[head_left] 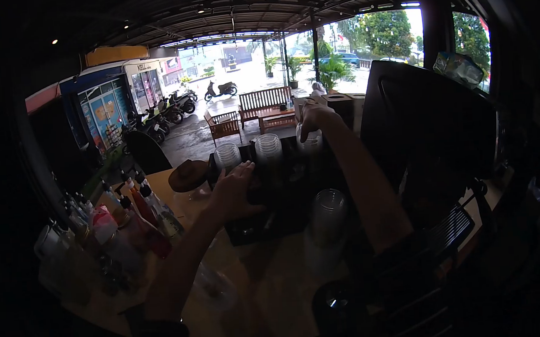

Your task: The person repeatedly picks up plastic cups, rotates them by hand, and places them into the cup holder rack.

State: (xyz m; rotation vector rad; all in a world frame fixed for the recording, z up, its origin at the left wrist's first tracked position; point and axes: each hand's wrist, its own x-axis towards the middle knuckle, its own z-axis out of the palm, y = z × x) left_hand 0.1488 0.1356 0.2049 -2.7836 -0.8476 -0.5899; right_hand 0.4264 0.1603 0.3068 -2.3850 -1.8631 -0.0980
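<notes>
Plastic cups (268,147) stand stacked at a black holder (267,228) on the tabletop (250,264), left grip (230,192) spread nearby, right grip (318,116) curled at the right-hand stack (309,144), its closure indiscernible; a sideways knock could topple a stack.

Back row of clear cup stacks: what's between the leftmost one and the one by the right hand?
Another clear cup stack; the head view shows it between the leftmost stack and the rightmost stack by the right hand.
</notes>
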